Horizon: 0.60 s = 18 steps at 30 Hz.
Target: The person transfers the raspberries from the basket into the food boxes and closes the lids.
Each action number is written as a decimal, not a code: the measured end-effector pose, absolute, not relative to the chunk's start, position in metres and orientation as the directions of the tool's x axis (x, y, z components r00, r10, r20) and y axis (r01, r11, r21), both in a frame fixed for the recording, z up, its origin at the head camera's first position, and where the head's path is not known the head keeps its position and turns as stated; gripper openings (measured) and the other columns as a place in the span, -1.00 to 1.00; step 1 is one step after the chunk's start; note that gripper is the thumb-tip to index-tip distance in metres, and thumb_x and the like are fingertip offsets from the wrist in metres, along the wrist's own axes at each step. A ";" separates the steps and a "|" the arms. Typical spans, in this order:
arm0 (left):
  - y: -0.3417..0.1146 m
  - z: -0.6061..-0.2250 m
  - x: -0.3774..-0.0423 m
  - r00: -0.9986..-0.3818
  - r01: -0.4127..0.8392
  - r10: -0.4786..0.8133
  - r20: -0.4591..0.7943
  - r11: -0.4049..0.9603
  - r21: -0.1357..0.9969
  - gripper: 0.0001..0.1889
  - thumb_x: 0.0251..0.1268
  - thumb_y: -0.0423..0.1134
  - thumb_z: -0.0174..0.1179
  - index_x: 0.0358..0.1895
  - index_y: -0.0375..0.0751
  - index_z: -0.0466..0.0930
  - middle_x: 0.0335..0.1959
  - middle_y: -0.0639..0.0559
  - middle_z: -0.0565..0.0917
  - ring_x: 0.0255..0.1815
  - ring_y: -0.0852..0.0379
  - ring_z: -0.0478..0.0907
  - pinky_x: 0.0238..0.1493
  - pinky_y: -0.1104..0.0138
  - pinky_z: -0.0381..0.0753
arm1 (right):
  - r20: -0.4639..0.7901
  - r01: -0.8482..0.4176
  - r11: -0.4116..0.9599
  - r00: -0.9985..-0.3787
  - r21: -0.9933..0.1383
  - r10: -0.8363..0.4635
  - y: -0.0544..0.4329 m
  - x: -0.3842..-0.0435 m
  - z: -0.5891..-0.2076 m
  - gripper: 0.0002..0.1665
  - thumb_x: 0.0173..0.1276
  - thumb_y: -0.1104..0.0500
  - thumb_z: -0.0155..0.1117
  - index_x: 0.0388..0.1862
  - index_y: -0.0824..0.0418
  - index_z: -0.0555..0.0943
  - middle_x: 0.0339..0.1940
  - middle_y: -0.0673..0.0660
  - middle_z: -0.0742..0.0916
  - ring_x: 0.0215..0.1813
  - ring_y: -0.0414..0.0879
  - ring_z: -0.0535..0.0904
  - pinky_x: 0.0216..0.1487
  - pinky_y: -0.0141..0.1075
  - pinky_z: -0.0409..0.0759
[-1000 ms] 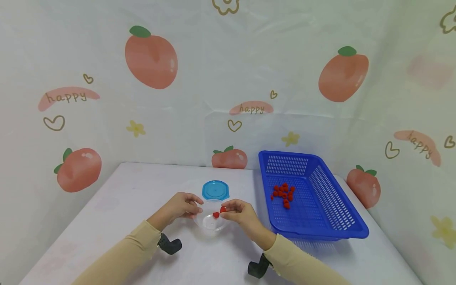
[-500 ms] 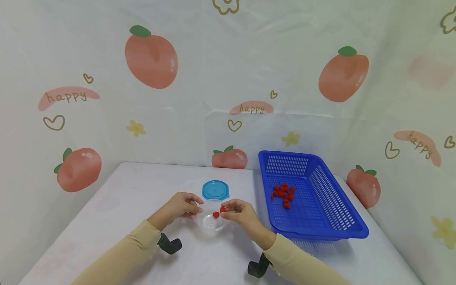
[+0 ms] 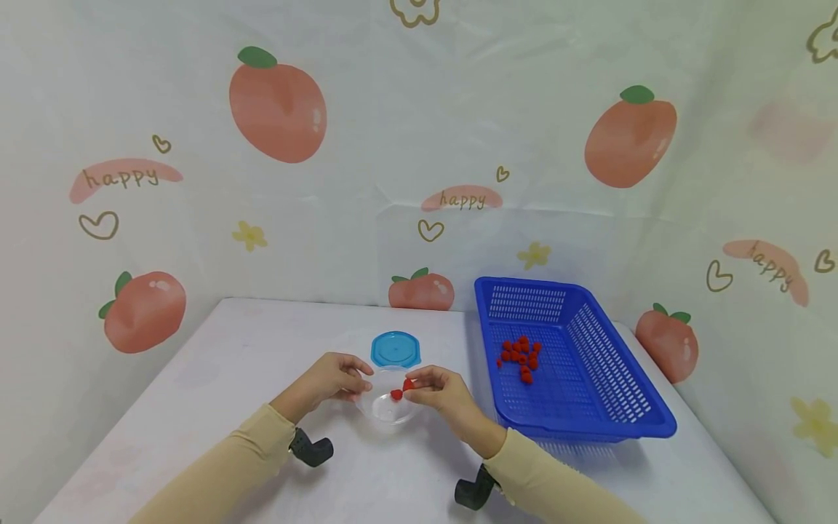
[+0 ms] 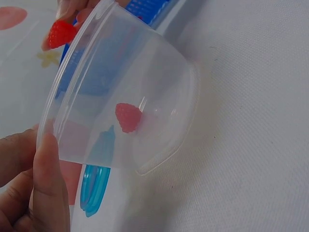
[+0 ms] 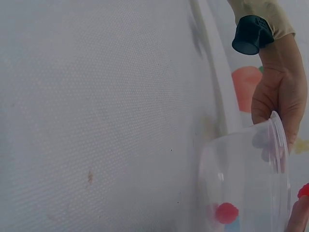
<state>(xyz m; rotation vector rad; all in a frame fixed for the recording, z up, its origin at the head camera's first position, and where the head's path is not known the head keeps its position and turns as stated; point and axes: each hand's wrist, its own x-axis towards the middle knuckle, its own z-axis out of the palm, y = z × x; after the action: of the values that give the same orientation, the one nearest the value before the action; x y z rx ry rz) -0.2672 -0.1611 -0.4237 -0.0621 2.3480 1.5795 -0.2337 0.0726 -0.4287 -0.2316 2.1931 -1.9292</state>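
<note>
A clear plastic tub [image 3: 390, 415] sits on the white table, one raspberry [image 4: 128, 117] lying inside it. My left hand [image 3: 334, 378] grips its rim from the left, with thumb and fingers on either side of the wall in the left wrist view. Over the right side of the rim, my right hand [image 3: 445, 397] pinches a second raspberry [image 4: 61, 35] between thumb and fingers. Just behind the tub lies a blue lid [image 3: 396, 349], flat on the table. Only a fingertip of the right hand shows in the right wrist view.
To the right stands a blue perforated basket [image 3: 583, 429], with several raspberries [image 3: 521, 353] gathered toward its left side. A patterned cloth wall [image 3: 340, 233] rises behind the table [image 3: 275, 331]. Black wrist devices [image 3: 311, 448] hang under both forearms.
</note>
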 end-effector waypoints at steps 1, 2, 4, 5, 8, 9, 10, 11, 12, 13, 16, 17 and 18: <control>-0.161 -0.423 -0.267 -0.951 -0.207 0.136 -0.278 0.388 0.898 -0.72 0.11 -0.35 0.38 -0.09 -0.29 0.62 -0.47 -0.05 0.59 -0.57 0.12 0.54 -0.43 0.38 0.65 | -0.054 0.021 0.131 -0.965 -0.991 -0.257 0.073 -0.234 -0.429 -0.60 0.20 0.26 0.42 0.02 0.36 0.61 -0.26 0.03 0.70 -0.23 -0.18 0.62 0.01 -0.30 0.64; -0.161 -0.423 -0.267 -0.951 -0.208 0.136 -0.279 0.388 0.898 -0.72 0.11 -0.36 0.38 -0.09 -0.29 0.62 -0.47 -0.05 0.59 -0.57 0.13 0.54 -0.43 0.38 0.65 | -0.054 0.021 0.131 -0.965 -0.991 -0.258 0.073 -0.234 -0.429 -0.59 0.20 0.26 0.41 0.02 0.37 0.60 -0.26 0.02 0.70 -0.23 -0.18 0.62 0.01 -0.30 0.64; -0.161 -0.423 -0.267 -0.950 -0.210 0.135 -0.280 0.388 0.898 -0.72 0.11 -0.36 0.38 -0.09 -0.30 0.62 -0.47 -0.05 0.59 -0.56 0.13 0.54 -0.42 0.38 0.65 | -0.052 0.019 0.128 -0.964 -0.992 -0.261 0.073 -0.233 -0.429 -0.57 0.20 0.26 0.41 0.03 0.39 0.59 -0.26 0.03 0.69 -0.23 -0.18 0.61 0.00 -0.31 0.64; -0.161 -0.423 -0.267 -0.950 -0.209 0.135 -0.280 0.386 0.898 -0.72 0.11 -0.36 0.38 -0.09 -0.30 0.62 -0.48 -0.05 0.59 -0.56 0.13 0.54 -0.42 0.38 0.65 | -0.051 0.018 0.124 -0.963 -0.992 -0.263 0.073 -0.233 -0.429 -0.57 0.21 0.26 0.41 0.04 0.41 0.58 -0.27 0.03 0.69 -0.24 -0.18 0.61 0.00 -0.31 0.64; -0.161 -0.423 -0.267 -0.950 -0.210 0.135 -0.280 0.386 0.898 -0.72 0.11 -0.36 0.38 -0.09 -0.30 0.62 -0.48 -0.05 0.59 -0.57 0.13 0.54 -0.42 0.38 0.65 | -0.051 0.021 0.114 -0.963 -0.993 -0.265 0.073 -0.233 -0.429 -0.56 0.21 0.27 0.40 0.04 0.44 0.57 -0.29 0.02 0.68 -0.24 -0.18 0.60 -0.02 -0.33 0.63; -0.161 -0.423 -0.267 -0.951 -0.210 0.135 -0.280 0.386 0.898 -0.72 0.11 -0.36 0.38 -0.09 -0.30 0.62 -0.49 -0.05 0.59 -0.57 0.13 0.54 -0.42 0.38 0.65 | -0.051 0.022 0.113 -0.963 -0.993 -0.266 0.073 -0.233 -0.429 -0.56 0.21 0.27 0.40 0.04 0.44 0.57 -0.29 0.02 0.68 -0.24 -0.18 0.60 -0.02 -0.34 0.63; -0.161 -0.423 -0.267 -0.951 -0.210 0.135 -0.280 0.385 0.899 -0.72 0.11 -0.36 0.38 -0.09 -0.30 0.62 -0.49 -0.05 0.59 -0.57 0.13 0.54 -0.42 0.38 0.65 | -0.050 0.020 0.112 -0.962 -0.994 -0.267 0.073 -0.233 -0.429 -0.56 0.21 0.28 0.39 0.04 0.45 0.56 -0.30 0.02 0.68 -0.25 -0.18 0.60 -0.03 -0.34 0.63; -0.161 -0.424 -0.267 -0.951 -0.210 0.135 -0.280 0.385 0.899 -0.72 0.11 -0.36 0.38 -0.09 -0.31 0.62 -0.49 -0.05 0.59 -0.57 0.13 0.54 -0.42 0.38 0.65 | -0.051 0.022 0.111 -0.962 -0.994 -0.267 0.073 -0.233 -0.429 -0.56 0.21 0.28 0.39 0.04 0.45 0.56 -0.30 0.02 0.68 -0.25 -0.18 0.60 -0.03 -0.35 0.63; -0.161 -0.424 -0.267 -0.951 -0.210 0.134 -0.280 0.385 0.899 -0.72 0.11 -0.36 0.38 -0.09 -0.31 0.62 -0.49 -0.05 0.59 -0.56 0.13 0.54 -0.42 0.38 0.65 | -0.051 0.022 0.111 -0.962 -0.994 -0.267 0.073 -0.233 -0.429 -0.56 0.21 0.28 0.39 0.04 0.45 0.56 -0.30 0.01 0.68 -0.25 -0.18 0.60 -0.04 -0.35 0.63; -0.161 -0.424 -0.267 -0.951 -0.210 0.133 -0.279 0.387 0.898 -0.72 0.11 -0.36 0.38 -0.09 -0.31 0.62 -0.48 -0.05 0.59 -0.56 0.13 0.54 -0.42 0.38 0.65 | -0.054 0.024 0.112 -0.962 -0.993 -0.268 0.073 -0.233 -0.429 -0.56 0.21 0.28 0.39 0.04 0.45 0.57 -0.30 0.01 0.68 -0.25 -0.18 0.60 -0.05 -0.36 0.63; -0.161 -0.424 -0.267 -0.952 -0.207 0.133 -0.277 0.390 0.897 -0.72 0.11 -0.36 0.38 -0.09 -0.31 0.62 -0.48 -0.05 0.58 -0.56 0.13 0.54 -0.42 0.38 0.65 | -0.057 0.028 0.111 -0.962 -0.993 -0.265 0.073 -0.233 -0.429 -0.57 0.22 0.28 0.39 0.05 0.44 0.57 -0.31 0.01 0.67 -0.25 -0.18 0.58 -0.08 -0.38 0.62; -0.161 -0.424 -0.267 -0.952 -0.206 0.133 -0.276 0.392 0.897 -0.72 0.11 -0.36 0.38 -0.09 -0.31 0.62 -0.48 -0.05 0.58 -0.56 0.12 0.54 -0.42 0.38 0.65 | -0.061 0.033 0.107 -0.963 -0.994 -0.264 0.073 -0.234 -0.428 -0.56 0.22 0.28 0.39 0.05 0.44 0.57 -0.31 0.01 0.66 -0.25 -0.18 0.57 -0.10 -0.39 0.61; -0.161 -0.424 -0.267 -0.952 -0.205 0.133 -0.276 0.391 0.897 -0.72 0.11 -0.36 0.38 -0.10 -0.30 0.62 -0.48 -0.05 0.57 -0.56 0.12 0.54 -0.42 0.38 0.65 | -0.062 0.035 0.106 -0.963 -0.994 -0.263 0.074 -0.234 -0.429 -0.56 0.22 0.28 0.39 0.05 0.43 0.57 -0.32 0.01 0.66 -0.25 -0.17 0.56 -0.11 -0.40 0.61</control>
<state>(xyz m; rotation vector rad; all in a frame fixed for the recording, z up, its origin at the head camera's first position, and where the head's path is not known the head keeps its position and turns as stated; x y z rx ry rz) -0.2675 -0.1609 -0.4243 -0.0632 2.3510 1.5808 -0.2340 0.0735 -0.4286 -0.2275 2.1582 -1.9487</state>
